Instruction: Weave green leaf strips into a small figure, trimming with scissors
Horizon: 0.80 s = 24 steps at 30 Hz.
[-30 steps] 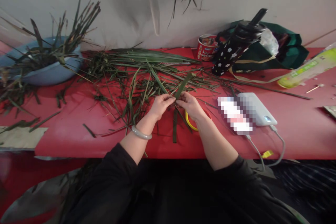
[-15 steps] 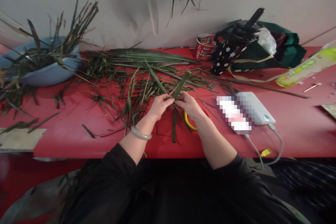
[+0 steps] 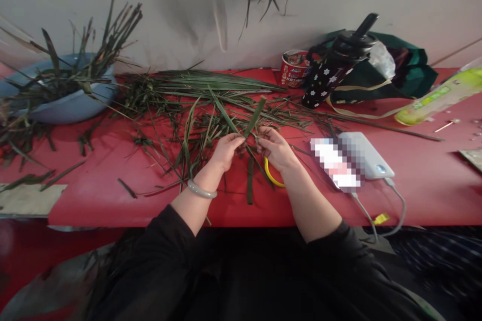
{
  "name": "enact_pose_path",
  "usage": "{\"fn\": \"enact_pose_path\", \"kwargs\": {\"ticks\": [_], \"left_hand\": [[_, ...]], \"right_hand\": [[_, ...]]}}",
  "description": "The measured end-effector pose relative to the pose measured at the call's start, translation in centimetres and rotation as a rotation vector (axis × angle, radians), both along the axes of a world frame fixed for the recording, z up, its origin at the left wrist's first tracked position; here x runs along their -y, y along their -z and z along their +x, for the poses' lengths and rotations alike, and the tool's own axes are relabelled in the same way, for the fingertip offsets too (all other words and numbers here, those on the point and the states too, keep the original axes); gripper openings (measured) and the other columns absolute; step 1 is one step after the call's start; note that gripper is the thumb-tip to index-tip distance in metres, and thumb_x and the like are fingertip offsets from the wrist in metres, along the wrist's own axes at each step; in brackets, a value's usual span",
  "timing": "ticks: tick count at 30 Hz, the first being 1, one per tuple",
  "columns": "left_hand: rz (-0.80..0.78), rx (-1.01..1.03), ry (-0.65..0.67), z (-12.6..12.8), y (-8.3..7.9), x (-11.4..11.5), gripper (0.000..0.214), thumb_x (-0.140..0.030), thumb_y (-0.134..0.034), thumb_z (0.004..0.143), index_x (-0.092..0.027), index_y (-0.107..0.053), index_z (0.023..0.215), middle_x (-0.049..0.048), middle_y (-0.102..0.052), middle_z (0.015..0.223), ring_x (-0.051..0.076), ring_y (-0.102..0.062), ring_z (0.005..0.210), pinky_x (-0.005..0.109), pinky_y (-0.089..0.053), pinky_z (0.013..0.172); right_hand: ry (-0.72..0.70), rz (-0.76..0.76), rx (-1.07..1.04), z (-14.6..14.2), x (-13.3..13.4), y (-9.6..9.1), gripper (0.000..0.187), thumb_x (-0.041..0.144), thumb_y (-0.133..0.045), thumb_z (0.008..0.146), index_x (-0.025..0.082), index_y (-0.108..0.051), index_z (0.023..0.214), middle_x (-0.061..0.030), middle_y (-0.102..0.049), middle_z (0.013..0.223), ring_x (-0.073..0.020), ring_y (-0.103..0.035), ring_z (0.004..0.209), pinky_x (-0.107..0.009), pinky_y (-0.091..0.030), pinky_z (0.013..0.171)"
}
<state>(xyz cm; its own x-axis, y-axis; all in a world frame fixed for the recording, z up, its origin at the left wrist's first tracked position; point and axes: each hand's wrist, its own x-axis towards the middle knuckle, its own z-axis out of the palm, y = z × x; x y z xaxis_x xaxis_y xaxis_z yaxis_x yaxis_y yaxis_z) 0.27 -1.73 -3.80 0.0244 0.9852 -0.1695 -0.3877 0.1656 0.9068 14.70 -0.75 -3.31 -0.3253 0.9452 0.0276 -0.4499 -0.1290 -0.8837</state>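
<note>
My left hand (image 3: pixel 229 151), with a pale bangle (image 3: pixel 202 190) at its wrist, pinches a flat green leaf strip (image 3: pixel 256 115) between thumb and forefinger. The strip slants up and to the right from the fingertips. Close beside it, my right hand (image 3: pixel 275 148) has its fingers bent together, a small gap from the left fingertips. What they pinch is too small to make out. Below the hands another leaf strip (image 3: pixel 250 180) points toward the table's front edge. A yellow loop (image 3: pixel 271 174) shows partly beneath my right hand.
Cut leaves (image 3: pixel 211 80) lie heaped behind the hands on the red tabletop (image 3: pixel 124 210). A blue basin (image 3: pixel 75 110) of stalks stands left. Rightward are a paper tub (image 3: pixel 293 68), a flowered black tumbler (image 3: pixel 327 75), a phone (image 3: pixel 335 165) and a cabled power bank (image 3: pixel 367 155).
My right hand has drawn slightly right, opening a small gap between the two hands. The leaf strip has shifted a little left with my left hand.
</note>
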Motion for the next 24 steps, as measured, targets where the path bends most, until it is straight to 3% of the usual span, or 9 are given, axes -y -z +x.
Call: {"fn": "enact_pose_path", "kwargs": {"ticks": [5,12,20,24], "left_hand": [[0.047,-0.117,-0.087,-0.6,-0.3,-0.4,0.010,-0.022,-0.060,0.060,-0.014,-0.055,0.062,-0.0041,-0.053,0.050,0.007,-0.049,0.046,0.022,-0.039,0.049],[0.087,-0.230,-0.307,-1.2,-0.1,-1.3,0.008,-0.022,-0.057,0.060,-0.015,-0.053,0.060,-0.0039,-0.052,0.046,0.007,-0.048,0.043,0.020,-0.036,0.046],[0.002,0.122,-0.598,-3.1,-0.1,-2.3,0.021,-0.028,-0.060,0.057,-0.017,-0.047,0.068,-0.0058,-0.053,0.055,0.005,-0.053,0.048,0.019,-0.041,0.055],[0.029,0.217,-0.588,-3.9,-0.3,-2.3,0.020,-0.029,-0.059,0.059,-0.017,-0.047,0.070,-0.0047,-0.056,0.062,0.004,-0.055,0.056,0.019,-0.042,0.061]], "right_hand": [[0.180,-0.014,-0.146,1.0,-0.7,-0.6,0.024,0.014,-0.062,0.062,0.023,-0.052,0.083,0.0075,-0.050,0.063,-0.0043,-0.047,0.053,-0.017,-0.041,0.049],[0.445,0.096,-0.347,4.0,-1.9,-1.5,0.017,0.012,-0.057,0.067,0.024,-0.052,0.078,0.0065,-0.053,0.068,-0.0043,-0.049,0.057,-0.017,-0.043,0.052],[0.783,0.146,-0.440,8.0,-3.1,-1.6,0.013,0.014,-0.049,0.073,0.024,-0.052,0.081,0.0053,-0.052,0.074,-0.0045,-0.049,0.059,-0.019,-0.043,0.057],[0.851,0.216,-0.197,7.2,-3.1,-1.3,0.017,0.021,-0.052,0.072,0.024,-0.053,0.088,0.0024,-0.055,0.078,-0.0079,-0.051,0.061,-0.024,-0.044,0.058]]}}
